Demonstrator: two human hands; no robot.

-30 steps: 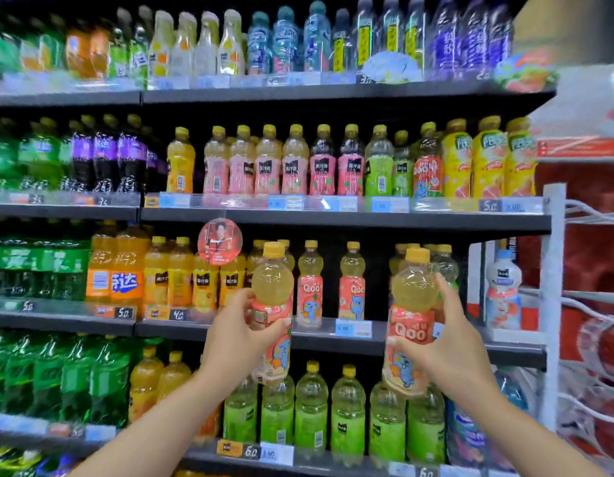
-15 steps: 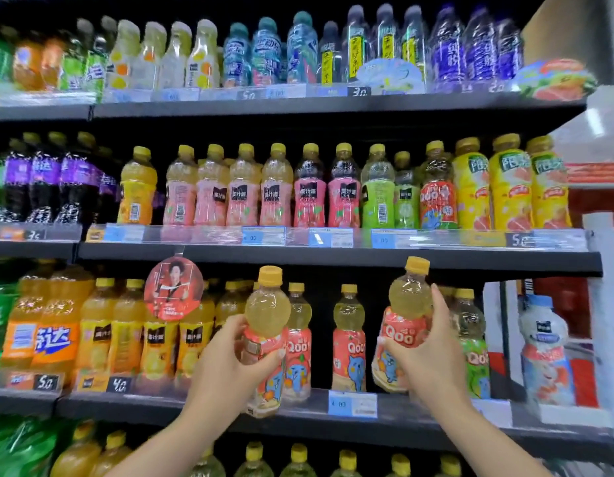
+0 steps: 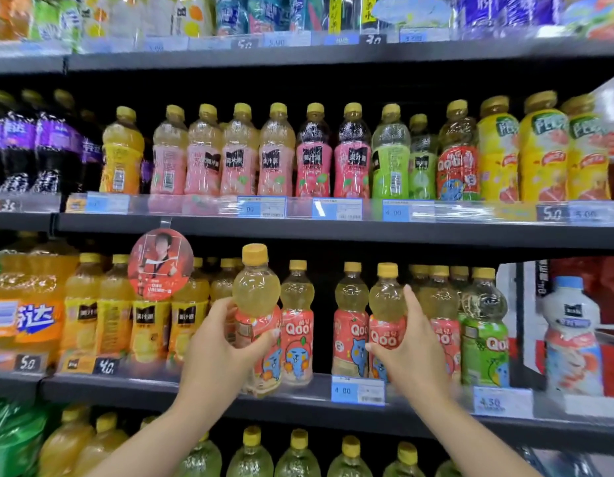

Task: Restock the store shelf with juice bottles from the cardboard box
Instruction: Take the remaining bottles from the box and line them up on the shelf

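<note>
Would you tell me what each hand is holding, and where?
Left hand grips a red-labelled Qoo juice bottle around its label; right hand another, likewise.

- Near us hangs a round red promotional sign — it dangles from the shelf edge above.
- We see blue price tags along the shelf fronts.
- A white bottle stands apart, far right.

Dark metal shelves are stacked in tiers and lined along their front edges with clear strips holding blue and black price tags. A round red advertising sign is hung from one shelf edge. A white rack is seen at the right.
</note>
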